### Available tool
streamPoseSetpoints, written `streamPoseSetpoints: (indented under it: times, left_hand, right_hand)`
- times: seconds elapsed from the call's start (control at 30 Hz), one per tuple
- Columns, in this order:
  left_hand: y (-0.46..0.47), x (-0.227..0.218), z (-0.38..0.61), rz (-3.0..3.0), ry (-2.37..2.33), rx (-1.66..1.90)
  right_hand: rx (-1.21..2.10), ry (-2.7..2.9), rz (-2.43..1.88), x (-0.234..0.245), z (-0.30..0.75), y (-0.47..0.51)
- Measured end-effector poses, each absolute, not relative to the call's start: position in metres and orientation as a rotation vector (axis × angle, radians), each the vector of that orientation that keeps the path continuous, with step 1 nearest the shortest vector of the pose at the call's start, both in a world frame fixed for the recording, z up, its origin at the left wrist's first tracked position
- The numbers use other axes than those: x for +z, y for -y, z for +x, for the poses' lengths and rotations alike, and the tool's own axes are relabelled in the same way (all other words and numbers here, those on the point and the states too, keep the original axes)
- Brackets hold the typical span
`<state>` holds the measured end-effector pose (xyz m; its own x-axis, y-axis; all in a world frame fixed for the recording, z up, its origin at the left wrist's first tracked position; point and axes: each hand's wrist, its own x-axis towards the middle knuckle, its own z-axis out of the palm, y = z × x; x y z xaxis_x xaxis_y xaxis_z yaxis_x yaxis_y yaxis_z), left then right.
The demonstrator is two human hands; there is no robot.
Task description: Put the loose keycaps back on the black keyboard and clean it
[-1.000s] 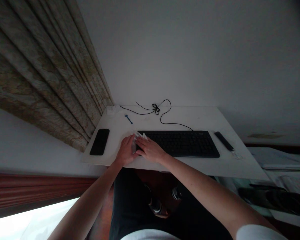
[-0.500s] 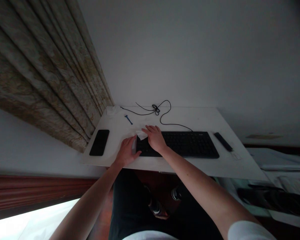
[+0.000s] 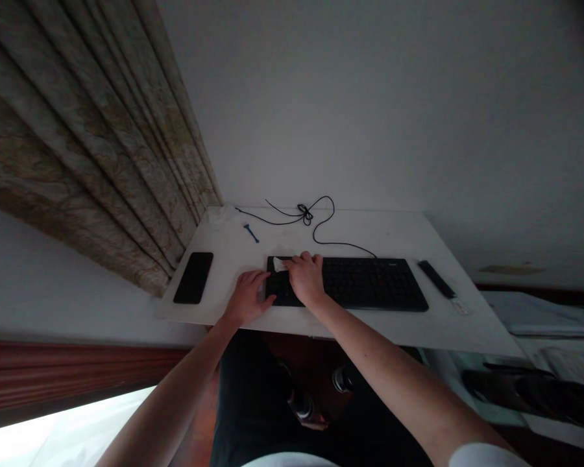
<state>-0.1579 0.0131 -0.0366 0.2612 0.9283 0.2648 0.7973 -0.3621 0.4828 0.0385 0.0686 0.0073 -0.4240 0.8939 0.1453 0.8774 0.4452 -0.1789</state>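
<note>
Just under the right hand (image 3: 305, 279), a small white wipe (image 3: 278, 264) is lying across the left end of a black keyboard (image 3: 374, 283), its folded corner poking out past the fingers. Those fingers are spreading over the wipe and pressing it flat against the matte keys, pinning it rather than pinching it, so the work in hand is happening on the keys themselves. The left hand (image 3: 247, 298) is resting on the white counter (image 3: 370, 235) beside the keyboard, its fingers curling loosely and their tips reaching the keyboard's near left corner. It seems to be holding nothing, though a pale sliver near its fingers may be something translucent; the dim view makes that hard to settle. Left of that hand, a glossy black smartphone (image 3: 193, 277) is lying with its dark glass facing up. Ahead of the hands, a thin black cable (image 3: 316, 224) is running from the keyboard and looping into a small tangle, while a little blue plastic tool (image 3: 251, 233) and a crumple of white tissue (image 3: 217, 215) are sitting farther left. Well right of the right hand, a slim black remote control (image 3: 437, 279) is lying at a slant, with a small clear packet (image 3: 461, 308) just beyond its end. Past the left hand, a mottled, pleated curtain (image 3: 102, 162) is hanging in heavy folds.
</note>
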Motion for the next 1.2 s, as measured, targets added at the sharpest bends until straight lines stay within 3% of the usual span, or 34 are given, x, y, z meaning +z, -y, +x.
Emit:
streamPoseSetpoints:
  times: [0.47, 0.7, 0.93, 1.2]
  left_hand:
    - [-0.012, -0.034, -0.157, 2.280, -1.587, 0.748]
    - [-0.013, -0.036, -0.158, 2.264, -1.589, 0.748]
    - [-0.013, -0.037, -0.158, 2.256, -1.585, 0.747]
    - [-0.013, -0.034, -0.157, 2.280, -1.589, 0.750]
  right_hand:
    - [0.354, 2.136, -1.570, -0.019, 0.026, -0.058]
    - [0.164, 2.048, -1.840, -0.012, 0.046, -0.052]
    - [0.361, 2.108, -1.484, -0.028, 0.058, -0.056]
    - [0.459, 2.369, -1.228, -0.020, -0.003, -0.085]
